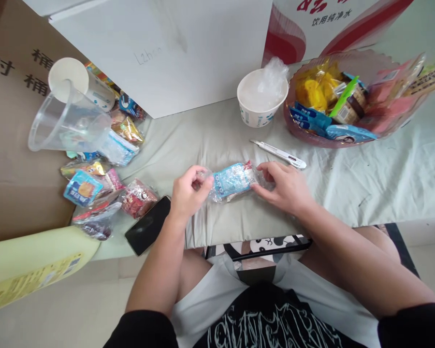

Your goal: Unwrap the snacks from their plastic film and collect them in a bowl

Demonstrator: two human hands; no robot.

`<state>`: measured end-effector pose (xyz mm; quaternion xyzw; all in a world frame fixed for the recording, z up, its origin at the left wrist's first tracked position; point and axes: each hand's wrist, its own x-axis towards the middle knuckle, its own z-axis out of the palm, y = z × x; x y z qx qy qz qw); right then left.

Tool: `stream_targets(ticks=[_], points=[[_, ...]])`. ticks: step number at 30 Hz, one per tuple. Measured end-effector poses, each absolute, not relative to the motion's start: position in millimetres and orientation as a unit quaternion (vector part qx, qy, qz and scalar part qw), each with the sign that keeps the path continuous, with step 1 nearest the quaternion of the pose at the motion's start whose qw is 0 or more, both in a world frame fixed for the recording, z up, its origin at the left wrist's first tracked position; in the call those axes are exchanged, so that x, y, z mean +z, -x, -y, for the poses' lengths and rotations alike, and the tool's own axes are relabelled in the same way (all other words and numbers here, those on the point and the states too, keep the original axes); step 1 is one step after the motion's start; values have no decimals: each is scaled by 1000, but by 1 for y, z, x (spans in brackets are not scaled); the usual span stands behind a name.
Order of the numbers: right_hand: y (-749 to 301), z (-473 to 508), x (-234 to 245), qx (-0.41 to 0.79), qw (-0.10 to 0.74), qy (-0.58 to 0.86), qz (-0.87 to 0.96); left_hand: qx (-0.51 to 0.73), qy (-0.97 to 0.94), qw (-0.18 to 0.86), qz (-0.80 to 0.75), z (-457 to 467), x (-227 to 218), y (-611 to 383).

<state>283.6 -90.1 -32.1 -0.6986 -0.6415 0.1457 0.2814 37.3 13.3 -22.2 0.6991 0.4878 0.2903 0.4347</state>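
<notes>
A small blue and clear snack packet (233, 181) lies on the pale cloth near the table's front edge (239, 227). My left hand (189, 192) pinches its left end, fingers closed on the clear wrapper. My right hand (284, 186) grips its right end with thumb and fingers closed. The packet is stretched between both hands, resting on or just above the cloth.
A white utility knife (279, 154) lies just beyond my right hand. Behind it stand a paper bowl (261, 99) with plastic film and a pink bowl of snacks (342, 104). To the left lie a black phone (148, 225), several snack packets (101, 188), a clear plastic cup (67, 123) and cardboard boxes (18, 145).
</notes>
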Motion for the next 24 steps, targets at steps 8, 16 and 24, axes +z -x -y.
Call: stream_targets(ticks=[8, 16, 24], points=[[-285, 87, -29, 214, 317, 680, 626, 355, -645, 457, -499, -16, -24, -42], [-283, 89, -23, 188, 393, 680, 590, 460, -576, 441, -512, -23, -30, -38], [-284, 90, -20, 202, 404, 707, 545, 487, -550, 452, -507, -24, -32, -39]])
